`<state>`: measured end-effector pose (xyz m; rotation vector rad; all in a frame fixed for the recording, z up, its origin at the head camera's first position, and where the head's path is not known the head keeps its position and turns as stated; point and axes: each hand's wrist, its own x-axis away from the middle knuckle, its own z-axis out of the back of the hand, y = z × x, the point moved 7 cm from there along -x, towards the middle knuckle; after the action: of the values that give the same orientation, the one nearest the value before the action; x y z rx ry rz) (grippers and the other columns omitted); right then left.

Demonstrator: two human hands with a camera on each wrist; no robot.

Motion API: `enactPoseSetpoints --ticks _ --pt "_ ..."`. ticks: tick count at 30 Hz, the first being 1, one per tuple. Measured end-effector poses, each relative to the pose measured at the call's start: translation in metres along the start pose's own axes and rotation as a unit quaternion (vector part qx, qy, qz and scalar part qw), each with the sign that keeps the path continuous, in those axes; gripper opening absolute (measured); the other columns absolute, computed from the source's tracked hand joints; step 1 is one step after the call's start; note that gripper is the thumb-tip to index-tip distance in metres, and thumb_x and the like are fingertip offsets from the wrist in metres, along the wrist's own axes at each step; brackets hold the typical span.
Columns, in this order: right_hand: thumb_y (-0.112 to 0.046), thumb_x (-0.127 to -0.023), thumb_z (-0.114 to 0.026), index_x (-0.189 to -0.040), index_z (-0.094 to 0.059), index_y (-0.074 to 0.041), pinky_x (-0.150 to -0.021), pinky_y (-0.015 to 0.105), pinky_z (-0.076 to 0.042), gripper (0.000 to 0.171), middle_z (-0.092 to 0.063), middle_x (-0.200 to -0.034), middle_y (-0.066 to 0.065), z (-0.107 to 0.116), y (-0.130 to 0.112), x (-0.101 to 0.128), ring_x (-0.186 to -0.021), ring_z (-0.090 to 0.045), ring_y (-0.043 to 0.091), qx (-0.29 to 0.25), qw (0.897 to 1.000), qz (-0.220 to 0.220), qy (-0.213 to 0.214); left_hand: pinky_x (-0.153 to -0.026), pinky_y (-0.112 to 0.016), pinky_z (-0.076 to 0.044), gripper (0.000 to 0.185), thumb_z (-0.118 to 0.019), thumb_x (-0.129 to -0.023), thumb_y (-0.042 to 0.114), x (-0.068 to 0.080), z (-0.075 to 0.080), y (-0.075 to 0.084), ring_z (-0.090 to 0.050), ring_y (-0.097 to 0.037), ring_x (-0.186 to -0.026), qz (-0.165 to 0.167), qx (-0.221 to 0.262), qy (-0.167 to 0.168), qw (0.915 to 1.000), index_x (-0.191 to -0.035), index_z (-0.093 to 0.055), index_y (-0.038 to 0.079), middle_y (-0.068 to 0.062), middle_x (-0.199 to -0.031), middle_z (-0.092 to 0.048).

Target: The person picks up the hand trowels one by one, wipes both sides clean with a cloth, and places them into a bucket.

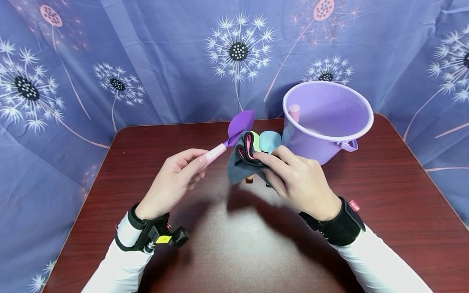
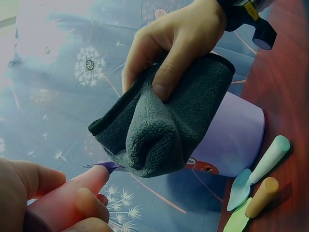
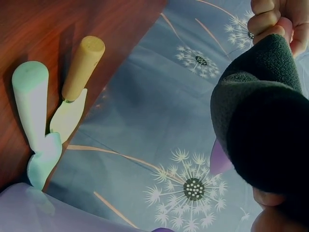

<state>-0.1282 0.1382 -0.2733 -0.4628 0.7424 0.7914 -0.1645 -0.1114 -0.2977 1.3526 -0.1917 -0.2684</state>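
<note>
Purple plastic spatula blade (image 1: 241,124): lower edge hidden behind the folded dark grey fleece cloth (image 1: 242,162).
Pale blue scoop (image 1: 270,141): handle hidden in head view.
Pink-tipped handle in the purple plastic bucket (image 1: 294,112): lower part hidden by the rim.
Bucket sticker (image 2: 203,166): too small to read.

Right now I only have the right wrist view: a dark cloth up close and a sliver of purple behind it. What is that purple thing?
Observer: A purple scoop. The left hand grips its pink stem, and the blade tip meets the cloth.
Operator: And the lilac surface at my bottom edge?
Observer: That is an upright bucket. A pink handle stands inside it, against the rim.
</note>
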Motion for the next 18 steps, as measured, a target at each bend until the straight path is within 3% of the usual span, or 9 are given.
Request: enactPoseSetpoints --ticks 11,18 --pt "-0.018 -0.105 -0.055 -0.130 -0.074 -0.013 -0.046 0.034 -0.046 0.032 -0.060 -0.091 0.002 0.0032 -0.0036 -0.0013 -0.059 -0.054 0.012 -0.006 1.000 0.015 0.011 -0.053 -0.025 -0.037 0.022 -0.060 -0.110 0.020 -0.0004 -0.0021 0.0004 -0.047 -0.016 -0.061 -0.018 -0.049 -0.004 0.9986 -0.122 -0.071 0.007 -0.016 -0.082 -0.058" --pt "-0.018 -0.104 -0.057 -0.129 -0.075 -0.013 -0.046 0.036 -0.047 0.031 -0.063 -0.093 0.002 0.0067 -0.0019 -0.0026 -0.062 -0.056 0.014 0.003 1.000 0.010 0.019 -0.052 -0.025 -0.035 0.020 -0.060 -0.110 0.020 0.0001 -0.0025 0.0018 -0.046 -0.016 -0.061 -0.024 -0.051 -0.007 0.9984 -0.120 -0.072 0.007 -0.012 -0.080 -0.056"
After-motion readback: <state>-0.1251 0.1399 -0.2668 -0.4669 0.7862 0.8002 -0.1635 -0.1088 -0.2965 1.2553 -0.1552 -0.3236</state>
